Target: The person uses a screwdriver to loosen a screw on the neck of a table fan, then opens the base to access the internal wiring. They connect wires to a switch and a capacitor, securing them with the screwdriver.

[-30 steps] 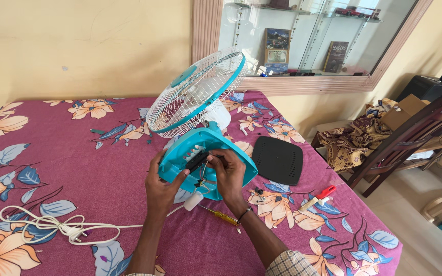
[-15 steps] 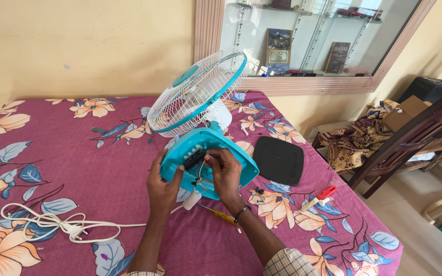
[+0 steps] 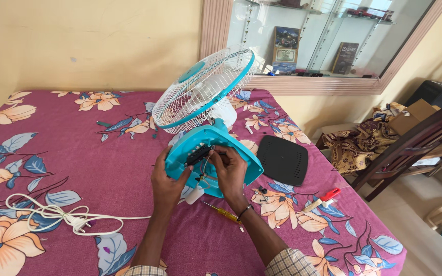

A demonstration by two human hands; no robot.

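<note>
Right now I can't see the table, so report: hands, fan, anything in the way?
Left hand grips the teal fan base. Right hand at its wiring. Yellow screwdriver lies beside the wrist.

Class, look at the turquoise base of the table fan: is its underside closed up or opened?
Opened. The turquoise fan base is tipped up, showing a black switch block and wires; a black oval cover plate lies apart on the floral cloth.

The wall (image 3: 88, 46) behind is plain pale yellow. A mirror (image 3: 328, 38) with a pinkish frame hangs on it and reflects glass shelves with framed pictures. The table (image 3: 78, 153) wears a maroon cloth with big flowers and blue leaves. At the right stands a dark wooden chair (image 3: 415, 148), beside a patterned brown cloth (image 3: 359, 143). The floor (image 3: 415, 214) is light, in soft daylight.
</note>
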